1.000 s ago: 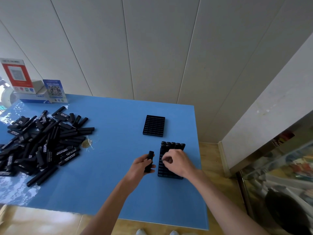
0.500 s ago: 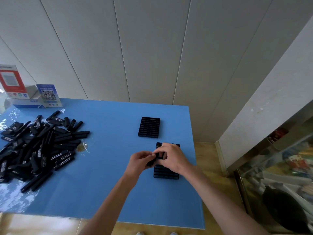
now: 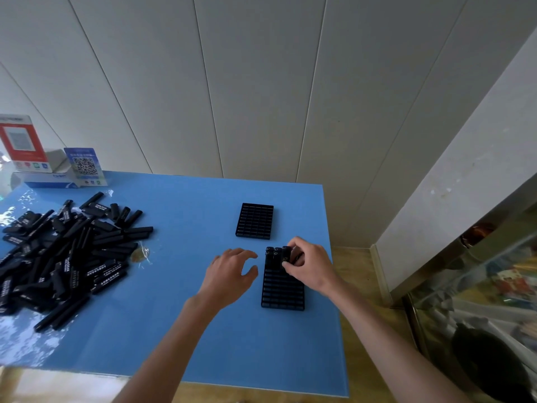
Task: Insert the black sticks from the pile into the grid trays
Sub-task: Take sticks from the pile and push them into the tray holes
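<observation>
Two grid trays sit on the blue counter (image 3: 174,330) — the far tray (image 3: 254,221) holds nothing, while the near tray (image 3: 282,286) carries only a few upright sticks (image 3: 273,253) along its far edge. Most of the job looks undone: the pile of black sticks (image 3: 66,257) lies well to the left. The right hand (image 3: 309,267) pinches a stick at the near tray's far end — its grip curled — and the left hand (image 3: 229,276) hovers beside the tray, fingers spread and empty.

Pale panelled wall (image 3: 261,97) behind blue table (image 3: 180,330); wooden floor (image 3: 360,274) at right.
</observation>
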